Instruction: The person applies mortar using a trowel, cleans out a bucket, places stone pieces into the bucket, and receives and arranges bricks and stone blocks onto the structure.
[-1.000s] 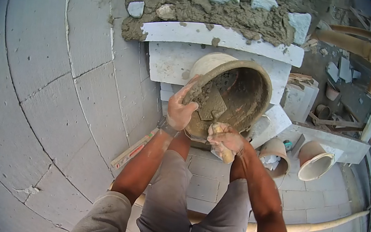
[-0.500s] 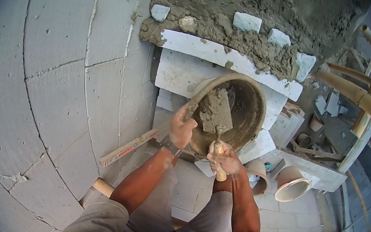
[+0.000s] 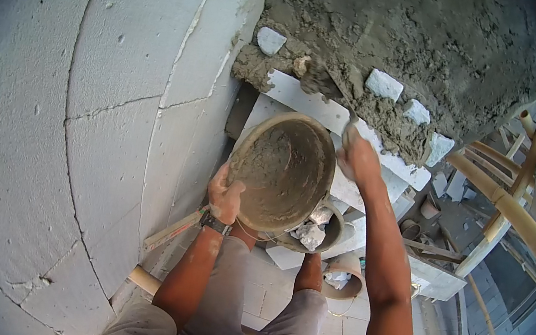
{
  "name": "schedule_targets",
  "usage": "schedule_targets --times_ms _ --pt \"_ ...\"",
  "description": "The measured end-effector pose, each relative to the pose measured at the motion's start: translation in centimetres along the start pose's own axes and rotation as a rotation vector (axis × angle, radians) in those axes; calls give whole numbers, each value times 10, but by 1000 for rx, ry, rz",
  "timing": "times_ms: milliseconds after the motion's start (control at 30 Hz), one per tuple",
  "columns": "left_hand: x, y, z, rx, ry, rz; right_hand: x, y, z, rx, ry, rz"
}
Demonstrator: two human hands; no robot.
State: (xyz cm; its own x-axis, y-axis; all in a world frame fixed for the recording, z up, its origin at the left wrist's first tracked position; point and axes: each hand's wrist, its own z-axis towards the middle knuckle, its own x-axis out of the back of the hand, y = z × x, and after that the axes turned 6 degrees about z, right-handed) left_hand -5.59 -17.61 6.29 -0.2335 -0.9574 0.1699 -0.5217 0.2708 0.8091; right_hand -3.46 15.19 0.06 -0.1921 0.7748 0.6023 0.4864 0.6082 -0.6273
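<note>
Right hand point(image 3: 358, 157) is clamped on a trowel point(image 3: 351, 113); left hand point(image 3: 225, 194) grips the rim of a bucket point(image 3: 327, 169) between them. Trowel judged stiff, tip-heavy, best held by its handle; bucket probably heavy, rim possibly slippery. Rough mortar point(image 3: 411, 43) lies beyond the right hand, block wall point(image 3: 125, 56) left of the left.

Bucket point(image 3: 314, 183): one, round, rim and inner wall coated grey-brown, mouth tipped towards the viewer, held just short of the near edge of the rough grey ledge point(image 3: 431, 50), towards its left corner. Mortar point(image 3: 275, 158): wet, grey, lumpy, spread inside the bucket. Trowel point(image 3: 351, 115): one, slim neck, blade motion-blurred and mortar-laden, at the ledge's near edge, close to the left corner.
</note>
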Motion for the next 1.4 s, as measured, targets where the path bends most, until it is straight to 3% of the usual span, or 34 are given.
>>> schedule_targets --times_ms 100,267,367,433,533,633,700,800,1000,1033,1100,1133,1200,1267,1400 --pt "-12 -6 4 -24 34 124 5 -36 38 -173 -127 -99" --pt "-29 32 16 16 -64 97 30 -29 50 11 -73 -161" --pt "-32 33 20 19 -61 158 9 5 89 85 -229 -144" --pt "-36 28 18 -29 -77 161 21 6 110 -27 -307 -235" --pt "-32 28 18 -57 -40 228 68 -58 103 -66 -384 -340" --pt "-33 34 17 29 -8 193 53 -57 99 -100 -439 -368" --pt "-34 35 20 26 -3 176 31 -32 97 -144 -308 -322" --pt "-30 30 21 -10 13 195 43 -28 70 -57 -283 -253" --pt "-26 35 39 45 18 81 55 -52 -104 -5 -146 77" --pt "-23 37 44 64 -15 79 67 -68 -111 -289 -442 162" --pt "-17 41 56 99 -90 72 39 -55 -137 -4 -333 -214" --pt "-17 46 60 148 -137 52 36 -57 -138 46 -313 -288" --pt "-17 37 65 44 -241 201 26 -63 -117 145 -268 -431" --pt "-21 36 66 -16 -330 324 21 -78 -85 236 -53 -429" --pt "-32 47 84 -62 -499 468 -11 -108 -25 211 -239 -552"
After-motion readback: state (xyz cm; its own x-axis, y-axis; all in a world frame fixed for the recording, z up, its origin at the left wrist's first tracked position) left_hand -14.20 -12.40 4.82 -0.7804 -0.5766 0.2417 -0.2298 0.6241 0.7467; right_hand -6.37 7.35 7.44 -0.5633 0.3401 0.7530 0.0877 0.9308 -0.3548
